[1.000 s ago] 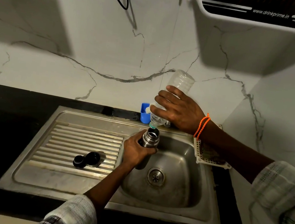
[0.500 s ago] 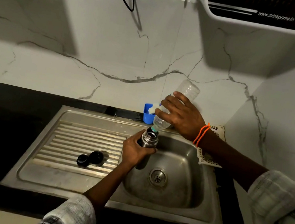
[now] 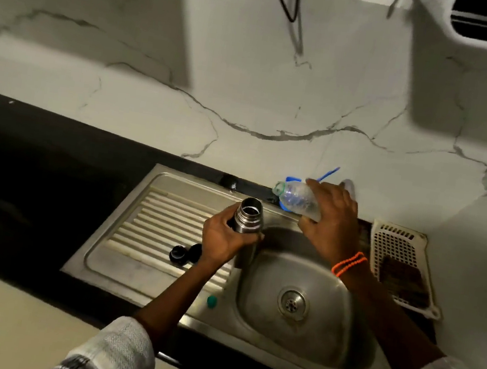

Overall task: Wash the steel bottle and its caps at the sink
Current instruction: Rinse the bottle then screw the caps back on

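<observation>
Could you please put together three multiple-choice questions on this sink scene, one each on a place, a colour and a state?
1. Where do the black caps lie?
A. on the ribbed drainboard
B. in the basin
C. in the white basket

2. What colour is the wrist band?
A. green
B. orange
C. white

3. How is the steel bottle?
A. capped
B. lying in the basin
C. open-mouthed, held by the left hand

Answers: 1 A, they sit on the ridges left of the basin; 2 B, orange loops on the right wrist; 3 C, its dark mouth shows.

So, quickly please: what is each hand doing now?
Left hand: grips the steel bottle, upright, uncapped.
Right hand: holds the plastic bottle, tipped sideways.
</observation>
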